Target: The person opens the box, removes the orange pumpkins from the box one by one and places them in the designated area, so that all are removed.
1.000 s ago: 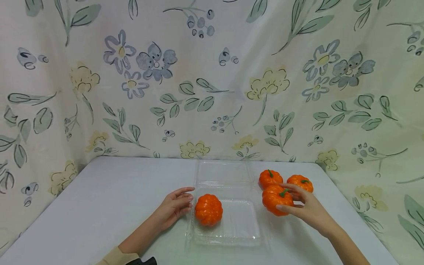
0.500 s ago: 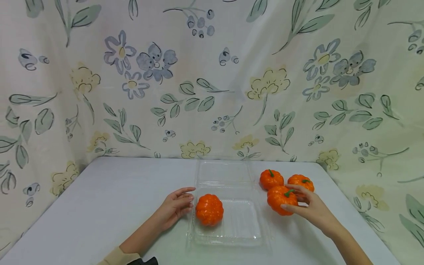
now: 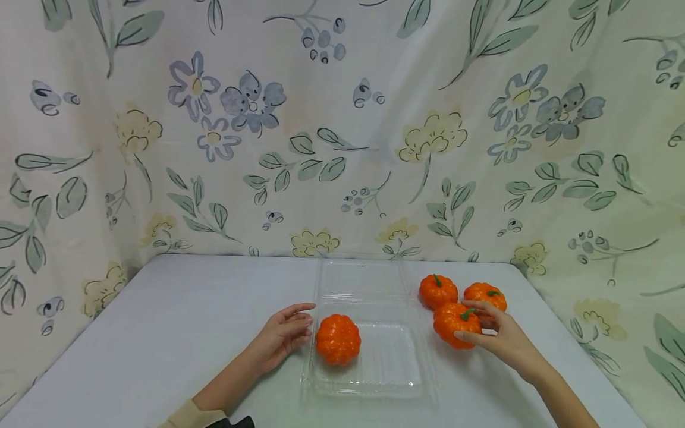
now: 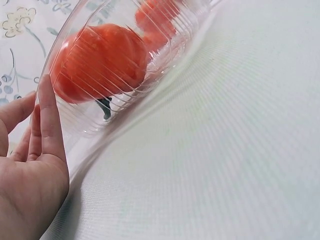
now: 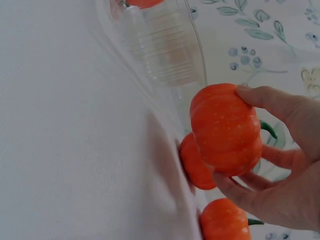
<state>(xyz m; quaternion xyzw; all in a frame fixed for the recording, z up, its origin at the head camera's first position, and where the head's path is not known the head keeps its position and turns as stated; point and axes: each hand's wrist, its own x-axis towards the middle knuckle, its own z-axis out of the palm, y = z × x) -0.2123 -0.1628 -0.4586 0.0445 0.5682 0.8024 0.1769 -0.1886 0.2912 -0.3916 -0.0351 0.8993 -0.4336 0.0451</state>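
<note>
My right hand (image 3: 500,336) grips a small orange pumpkin (image 3: 453,326) with a green stem, thumb on one side and fingers on the other. In the right wrist view that pumpkin (image 5: 225,127) shows raised above the table. My left hand (image 3: 280,336) rests at the left side of a clear plastic clamshell box (image 3: 387,356), its straight fingers (image 4: 50,120) against the wall. Inside the box, at the left, one pumpkin (image 3: 338,340) lies with its stem downward, as the left wrist view shows. The box's lid (image 3: 361,278) lies opened toward the back.
Two more pumpkins stand behind my right hand: one pumpkin (image 3: 437,291) nearer the box, another pumpkin (image 3: 484,295) farther right, partly hidden by my fingers. Everything stands on a white table (image 3: 214,303), with a floral curtain (image 3: 342,131) hanging behind its back edge.
The right hand has moved slightly right with its pumpkin, away from the box, and then stays almost still. The left hand and the box have kept their places.
</note>
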